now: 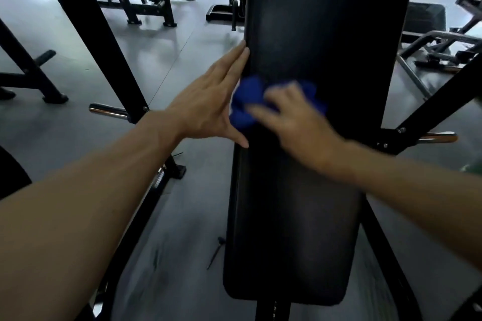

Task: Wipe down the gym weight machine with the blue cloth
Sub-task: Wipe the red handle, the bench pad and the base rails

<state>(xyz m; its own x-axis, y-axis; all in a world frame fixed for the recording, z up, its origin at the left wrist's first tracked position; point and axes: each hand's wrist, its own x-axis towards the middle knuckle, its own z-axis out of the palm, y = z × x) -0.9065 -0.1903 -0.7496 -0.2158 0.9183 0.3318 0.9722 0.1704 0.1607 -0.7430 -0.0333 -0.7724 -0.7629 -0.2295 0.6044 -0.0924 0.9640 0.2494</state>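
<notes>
Cloth [246, 101] under right hand [294, 117] — pad's [300, 229] left edge.

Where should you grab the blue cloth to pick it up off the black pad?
Probably the bunched lump of the blue cloth sticking out left of the right hand, coming from above. It is crumpled and raised off the flat black pad, so fingers can pinch it. The left hand lies flat beside it.

No readable text, label, brand or number that I can make out, faint pale marks on the black post [273, 311] at bottom centre, too blurred to read
</notes>
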